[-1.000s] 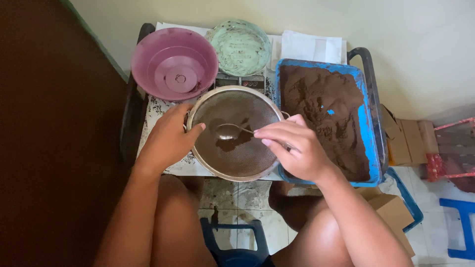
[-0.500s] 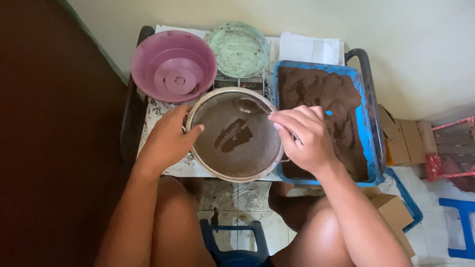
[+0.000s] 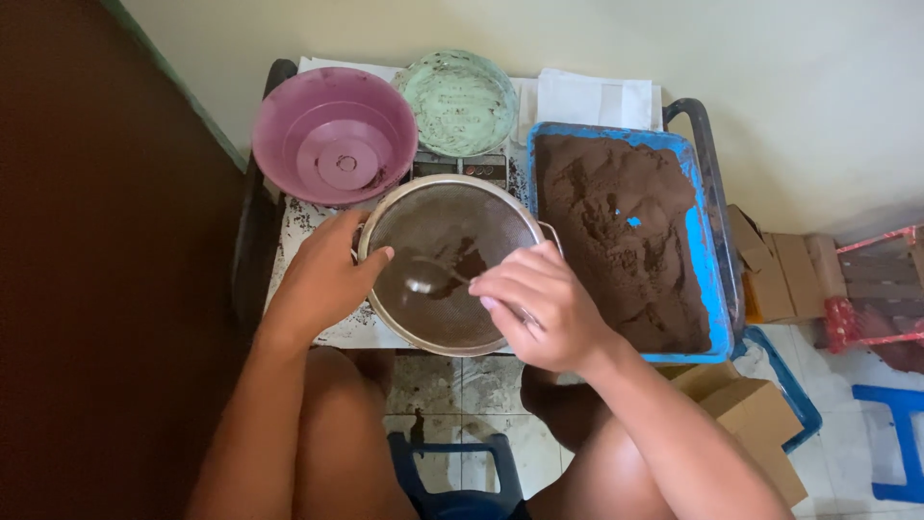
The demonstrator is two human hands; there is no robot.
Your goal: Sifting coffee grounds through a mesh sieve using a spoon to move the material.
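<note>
- Pale wall and tiled floor sit behind a small desk (image 3: 318,332) crowded with dishes.
- One metal spoon (image 3: 435,279) lies inside the round sieve (image 3: 452,260), bowl end to the left, handle running right into the right hand (image 3: 539,308), whose grip is pinched shut on it.
- Left hand (image 3: 322,279) is clamped on the sieve's left rim.
- Counted: one purple bowl (image 3: 332,149), one green bowl (image 3: 457,101), one blue tray of brown powder (image 3: 626,231).
</note>
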